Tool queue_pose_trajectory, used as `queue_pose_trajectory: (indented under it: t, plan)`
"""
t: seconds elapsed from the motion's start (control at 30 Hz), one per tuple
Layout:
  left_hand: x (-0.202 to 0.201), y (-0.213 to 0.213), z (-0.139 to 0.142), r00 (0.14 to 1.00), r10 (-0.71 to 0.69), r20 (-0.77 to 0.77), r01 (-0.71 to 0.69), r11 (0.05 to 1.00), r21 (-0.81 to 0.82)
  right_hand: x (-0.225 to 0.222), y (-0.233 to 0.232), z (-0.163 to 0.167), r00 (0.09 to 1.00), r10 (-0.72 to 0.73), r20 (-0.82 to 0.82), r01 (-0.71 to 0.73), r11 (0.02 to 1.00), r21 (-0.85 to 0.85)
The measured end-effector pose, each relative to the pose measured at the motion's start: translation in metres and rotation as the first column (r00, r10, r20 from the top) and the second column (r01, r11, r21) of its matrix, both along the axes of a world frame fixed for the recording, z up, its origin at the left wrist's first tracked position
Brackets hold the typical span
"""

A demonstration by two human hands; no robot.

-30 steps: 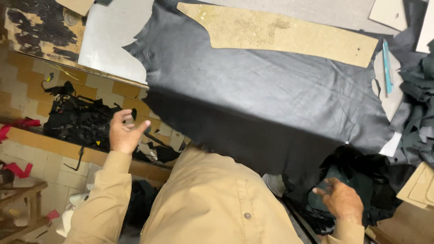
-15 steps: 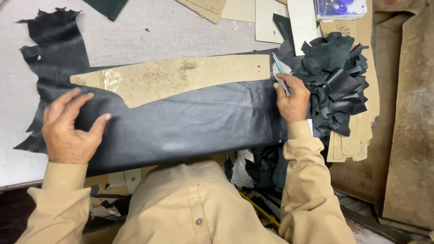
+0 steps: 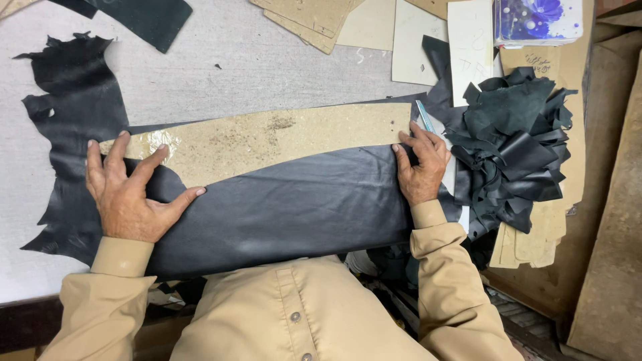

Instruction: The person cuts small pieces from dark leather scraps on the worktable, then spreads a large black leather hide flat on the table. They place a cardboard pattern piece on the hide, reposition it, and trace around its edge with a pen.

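A large sheet of black leather lies spread across the grey worktable. On top of it rests a long tan cardboard pattern, running left to right. My left hand lies flat with fingers spread on the leather, fingertips touching the pattern's left end. My right hand presses the pattern's right end and holds a slim light-blue pen-like tool that points away from me.
A heap of black leather scraps sits right of my right hand, over stacked cardboard pieces. More cardboard patterns and a white card lie at the back, with a blue floral box.
The view has swung from the table's underside and edge to straight over the leather. Both hands came up onto the sheet; since half a second ago they spread to the pattern's two ends.
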State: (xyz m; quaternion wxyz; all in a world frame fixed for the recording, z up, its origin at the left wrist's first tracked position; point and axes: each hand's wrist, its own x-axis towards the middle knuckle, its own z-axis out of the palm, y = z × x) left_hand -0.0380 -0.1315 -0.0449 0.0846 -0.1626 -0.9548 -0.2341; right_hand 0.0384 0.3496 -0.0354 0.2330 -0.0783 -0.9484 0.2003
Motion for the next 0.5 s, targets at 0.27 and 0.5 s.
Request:
queue_pose_trajectory:
  t: [0.27,0.5]
  plan:
    - [-0.009,0.001,0.000,1.000,-0.007,-0.008,0.008,1.000,0.024,-0.003,0.003,0.000,0.999,-0.004,0.046,0.005,1.000,-0.018]
    - [-0.020,-0.001,0.005,1.000,0.009,0.018,-0.010,1.000,0.018,-0.007,-0.004,-0.004,0.999,-0.001,0.034,0.002,1.000,-0.024]
